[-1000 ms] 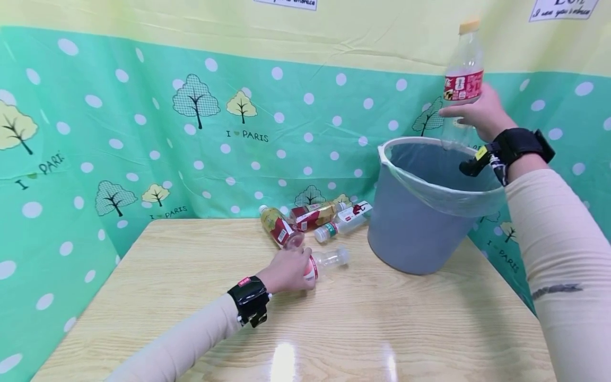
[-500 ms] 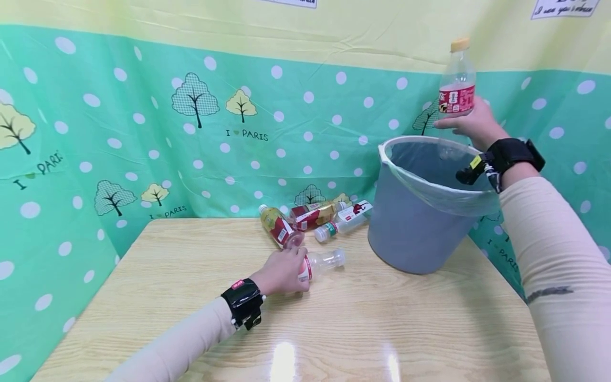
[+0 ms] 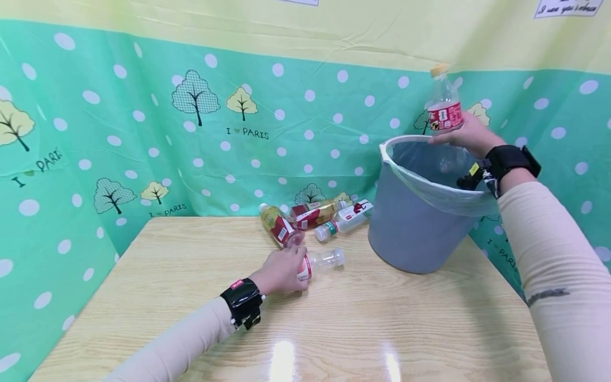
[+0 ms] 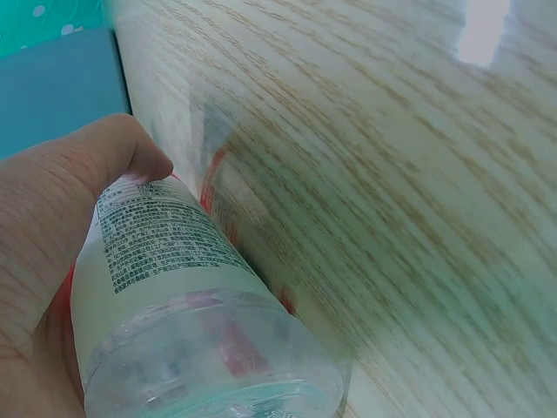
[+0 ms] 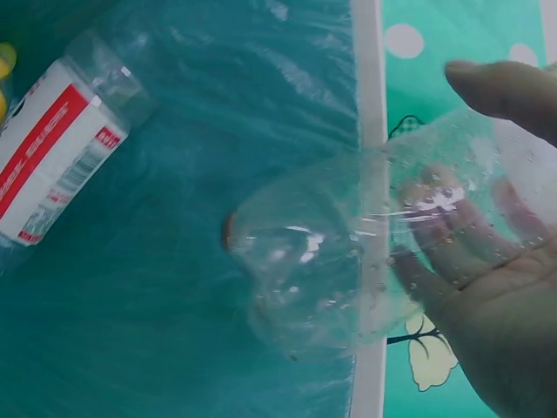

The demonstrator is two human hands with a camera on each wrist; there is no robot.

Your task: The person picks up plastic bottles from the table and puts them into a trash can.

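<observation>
Right hand (image 3: 470, 139) wraps a full grip around an upright clear plastic bottle (image 3: 444, 114), its base dipping inside the grey bucket's (image 3: 410, 228) far rim. Left hand (image 3: 281, 270) grasps a lying clear bottle (image 3: 322, 260) on the wooden surface (image 3: 358, 329), fingers curled over its label.

Both arms are covered to the wrist by close-fitting cream sleeves. A dark mark is seen on the right sleeve (image 3: 549, 254). A black strap with a small red tag is worn on the left wrist (image 3: 244, 302), and a black strap with a yellow tag on the right wrist (image 3: 506, 162).
</observation>
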